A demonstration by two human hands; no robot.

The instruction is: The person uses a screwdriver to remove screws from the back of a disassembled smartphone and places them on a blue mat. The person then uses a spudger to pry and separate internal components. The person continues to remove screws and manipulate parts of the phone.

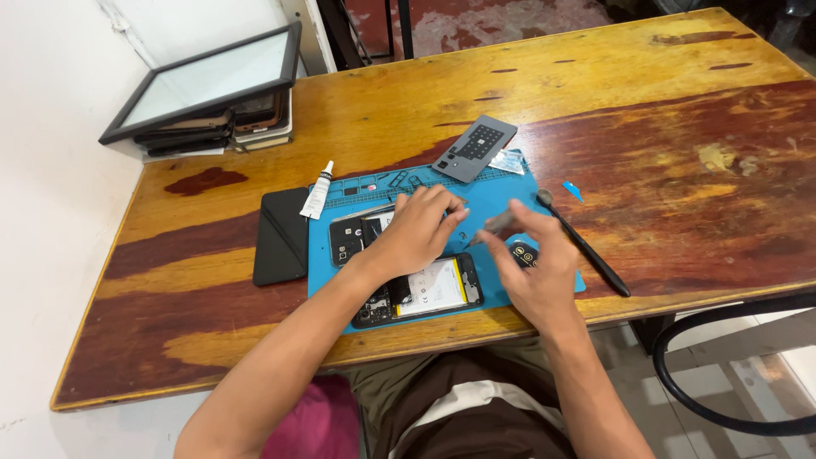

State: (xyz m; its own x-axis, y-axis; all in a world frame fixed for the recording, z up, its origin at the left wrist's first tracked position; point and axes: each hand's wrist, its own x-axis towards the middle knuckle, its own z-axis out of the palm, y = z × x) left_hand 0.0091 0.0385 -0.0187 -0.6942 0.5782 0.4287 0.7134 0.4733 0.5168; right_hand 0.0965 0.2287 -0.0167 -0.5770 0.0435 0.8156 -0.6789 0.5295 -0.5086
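An opened black phone (425, 291) with a white and yellow battery lies on a blue work mat (510, 189) near the table's front edge. My left hand (415, 231) rests palm down on the mat over the phone's top end and a second dark panel (347, 239), fingers spread. My right hand (534, 263) hovers just right of the phone, its fingers pinching a small grey tool (500, 223) that is blurred. A small round dark part (524, 252) lies under that hand.
A black stylus-like tool (586, 246) lies across the mat's right edge. A grey perforated plate (474, 148), a white glue tube (317, 191), a black folded case (282, 235), and stacked tablets and screens (204, 89) sit on the wooden table (663, 127). A black chair arm (731, 374) stands at right.
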